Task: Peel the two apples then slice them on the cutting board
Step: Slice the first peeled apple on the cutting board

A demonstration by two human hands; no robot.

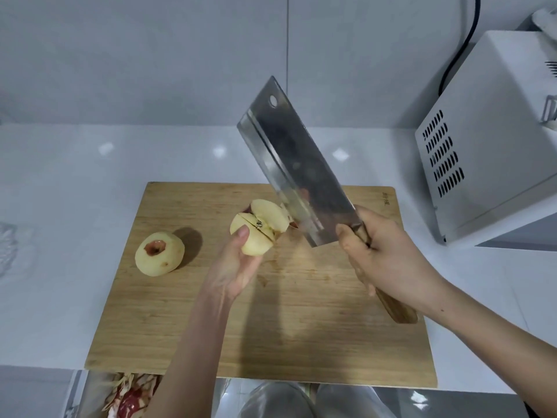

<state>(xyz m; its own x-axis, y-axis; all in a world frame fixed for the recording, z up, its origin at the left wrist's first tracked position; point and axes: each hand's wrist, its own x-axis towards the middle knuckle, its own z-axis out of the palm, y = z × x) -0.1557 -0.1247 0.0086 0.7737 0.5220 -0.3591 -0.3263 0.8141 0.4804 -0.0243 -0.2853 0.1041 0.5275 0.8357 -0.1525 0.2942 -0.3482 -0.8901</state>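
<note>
Your left hand (238, 267) holds the cut apple (259, 227), thumb (243, 233) and fingers curled round it; the cleaver (295, 164), gripped by your right hand (382, 254), angles up just right of it.

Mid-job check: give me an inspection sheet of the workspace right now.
Surface: wooden cutting board on white counter.
Job's things: peeled apple whole on board; cut apple split in pieces; cleaver raised, blade tilted.
Clutter: apple peels below the board's near edge.
Hands: left hand holds cut apple; right hand grips cleaver handle.
Cables: black cable behind white appliance.
Surroundings: appliance at right; tiled wall.
</note>
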